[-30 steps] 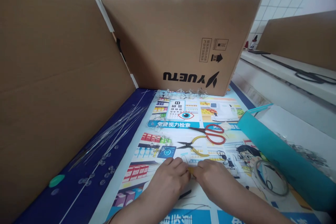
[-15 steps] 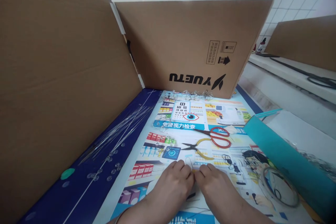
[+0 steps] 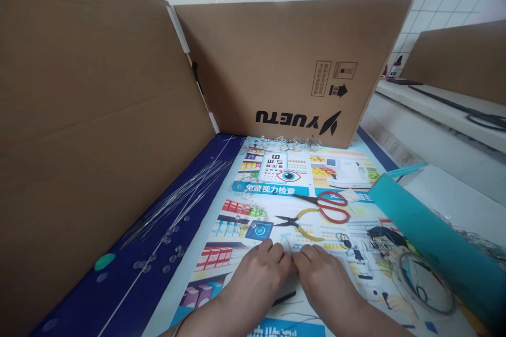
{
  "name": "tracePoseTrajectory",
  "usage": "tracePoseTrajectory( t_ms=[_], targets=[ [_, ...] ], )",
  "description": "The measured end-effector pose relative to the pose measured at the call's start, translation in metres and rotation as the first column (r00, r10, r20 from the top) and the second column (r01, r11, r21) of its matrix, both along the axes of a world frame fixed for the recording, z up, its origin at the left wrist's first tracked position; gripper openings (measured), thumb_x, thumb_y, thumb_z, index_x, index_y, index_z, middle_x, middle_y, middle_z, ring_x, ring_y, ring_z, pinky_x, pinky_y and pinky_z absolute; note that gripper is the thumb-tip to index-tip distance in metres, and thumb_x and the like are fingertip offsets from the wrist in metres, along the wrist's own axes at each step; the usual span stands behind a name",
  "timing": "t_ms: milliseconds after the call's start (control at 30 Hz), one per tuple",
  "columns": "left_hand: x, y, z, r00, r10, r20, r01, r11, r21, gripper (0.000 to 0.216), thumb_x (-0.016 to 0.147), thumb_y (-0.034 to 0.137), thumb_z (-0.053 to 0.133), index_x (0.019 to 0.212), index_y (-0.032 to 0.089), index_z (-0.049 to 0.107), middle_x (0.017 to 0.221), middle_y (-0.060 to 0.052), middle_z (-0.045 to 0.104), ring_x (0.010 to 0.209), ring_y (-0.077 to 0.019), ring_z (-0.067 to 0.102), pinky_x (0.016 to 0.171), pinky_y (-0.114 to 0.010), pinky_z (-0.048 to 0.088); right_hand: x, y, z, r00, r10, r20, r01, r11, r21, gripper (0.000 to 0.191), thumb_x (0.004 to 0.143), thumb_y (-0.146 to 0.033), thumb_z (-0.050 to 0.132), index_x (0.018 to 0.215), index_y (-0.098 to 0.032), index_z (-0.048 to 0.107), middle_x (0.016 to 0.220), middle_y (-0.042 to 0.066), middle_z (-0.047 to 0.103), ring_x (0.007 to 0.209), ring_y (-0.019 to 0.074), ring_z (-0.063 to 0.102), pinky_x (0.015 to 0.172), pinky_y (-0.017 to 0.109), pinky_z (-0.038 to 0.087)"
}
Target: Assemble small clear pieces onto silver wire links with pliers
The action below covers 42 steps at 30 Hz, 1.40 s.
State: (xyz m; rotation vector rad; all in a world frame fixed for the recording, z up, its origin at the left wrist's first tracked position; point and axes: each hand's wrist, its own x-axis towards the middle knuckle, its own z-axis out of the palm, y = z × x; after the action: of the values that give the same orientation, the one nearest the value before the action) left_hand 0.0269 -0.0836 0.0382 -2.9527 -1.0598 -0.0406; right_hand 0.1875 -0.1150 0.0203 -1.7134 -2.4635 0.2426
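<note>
My left hand (image 3: 259, 276) and my right hand (image 3: 324, 276) rest side by side on a printed poster (image 3: 284, 189), fingertips pinched together on a small yellowish piece with a thin wire loop (image 3: 286, 245) rising from it. Both hands are closed in a pinch. Just beyond the fingers lie yellow-handled pliers (image 3: 302, 224) and red-handled scissors (image 3: 328, 205). A short dark stick (image 3: 282, 298) lies under my wrists.
Cardboard walls stand at the left (image 3: 90, 131) and at the back (image 3: 292, 68). Thin metal wires (image 3: 182, 195) and clear beads (image 3: 158, 260) lie on the blue strip. A teal box edge (image 3: 427, 237), a wire ring (image 3: 427, 281) and clear bits (image 3: 288, 142) sit around.
My hands have shifted slightly and closed tighter together on the small piece; the wire loop now shows above the fingertips. The view has swung a little to the left.
</note>
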Motion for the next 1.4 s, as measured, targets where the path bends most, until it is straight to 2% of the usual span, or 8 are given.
tracePoseTrajectory(
  t_ms=[433,700,867,1000,1100,1200,1333,1400],
  targets=[
    [-0.001,0.003,-0.001,0.997,0.027,0.074,-0.023,0.998,-0.06,0.01,0.078,0.008,0.056,0.084,0.015,0.056,0.081,-0.004,0.058,0.075,-0.0223,0.053,0.063,-0.035,0.049,0.001,0.001,-0.004,0.993,-0.041,-0.108,0.049,0.996,0.075,0.021,0.076,-0.003,0.045,0.076,-0.02,0.057,0.074,0.002,0.059,0.066,0.0167,0.054,0.06,0.027,0.037],
    [0.001,0.009,-0.013,0.961,0.144,0.237,-0.117,0.985,-0.124,0.006,0.077,0.011,0.055,0.077,0.016,0.058,0.078,-0.003,0.06,0.073,-0.0201,0.055,0.064,-0.031,0.048,0.009,0.009,-0.011,0.953,-0.039,-0.299,0.044,0.999,0.009,0.021,0.083,-0.015,0.035,0.073,-0.02,0.052,0.071,0.001,0.056,0.064,0.0141,0.054,0.058,0.024,0.039],
    [0.001,0.014,-0.017,0.889,0.226,0.398,-0.138,0.962,-0.237,0.008,0.074,0.012,0.054,0.07,0.016,0.06,0.071,-0.003,0.06,0.068,-0.017,0.056,0.062,-0.025,0.043,0.014,0.017,-0.022,0.913,-0.083,-0.4,0.055,0.995,-0.081,0.015,0.081,-0.022,0.041,0.071,-0.021,0.052,0.065,-0.002,0.053,0.06,0.0121,0.051,0.056,0.022,0.039],
    [0.0,0.014,-0.018,0.766,0.311,0.563,-0.112,0.926,-0.36,0.02,0.073,0.006,0.047,0.075,0.018,0.062,0.073,-0.002,0.062,0.071,-0.0147,0.056,0.063,-0.022,0.04,0.011,0.017,-0.016,0.812,-0.212,-0.544,0.121,0.973,-0.198,0.013,0.078,-0.025,0.045,0.069,-0.02,0.053,0.059,-0.003,0.05,0.056,0.0112,0.047,0.052,0.021,0.036],
    [0.0,0.014,-0.017,0.674,0.424,0.605,-0.104,0.865,-0.491,0.022,0.071,0.004,0.046,0.073,0.018,0.063,0.072,-0.001,0.061,0.07,-0.0131,0.055,0.064,-0.021,0.039,0.008,0.018,-0.007,0.656,-0.324,-0.681,0.072,0.926,-0.371,0.011,0.075,-0.025,0.049,0.068,-0.019,0.054,0.056,-0.003,0.05,0.054,0.0105,0.047,0.051,0.021,0.036],
    [0.001,0.016,-0.017,0.589,0.531,0.609,-0.055,0.778,-0.625,0.017,0.07,0.007,0.048,0.066,0.017,0.062,0.067,0.0,0.06,0.068,-0.0133,0.055,0.064,-0.022,0.038,0.005,0.02,-0.002,0.416,-0.463,-0.783,-0.051,0.848,-0.528,0.016,0.074,-0.033,0.055,0.07,-0.017,0.053,0.056,-0.002,0.054,0.053,0.0112,0.05,0.053,0.023,0.041],
    [0.003,0.018,-0.025,0.462,0.71,0.531,0.082,0.562,-0.823,0.009,0.072,0.015,0.052,0.066,0.015,0.058,0.059,0.001,0.055,0.054,-0.0113,0.05,0.053,-0.021,0.037,0.005,0.02,-0.003,0.295,-0.532,-0.794,-0.07,0.817,-0.573,0.023,0.071,-0.038,0.061,0.07,-0.016,0.052,0.058,-0.001,0.057,0.054,0.012,0.054,0.056,0.026,0.045],
    [0.004,0.018,-0.029,0.428,0.756,0.494,0.147,0.481,-0.864,0.008,0.073,0.02,0.054,0.067,0.014,0.056,0.054,0.003,0.051,0.048,-0.0099,0.046,0.049,-0.02,0.035,0.004,0.018,-0.004,0.261,-0.542,-0.799,-0.066,0.816,-0.575,0.023,0.072,-0.038,0.061,0.071,-0.016,0.053,0.059,0.0,0.058,0.055,0.0119,0.055,0.058,0.027,0.046]
  ],
)
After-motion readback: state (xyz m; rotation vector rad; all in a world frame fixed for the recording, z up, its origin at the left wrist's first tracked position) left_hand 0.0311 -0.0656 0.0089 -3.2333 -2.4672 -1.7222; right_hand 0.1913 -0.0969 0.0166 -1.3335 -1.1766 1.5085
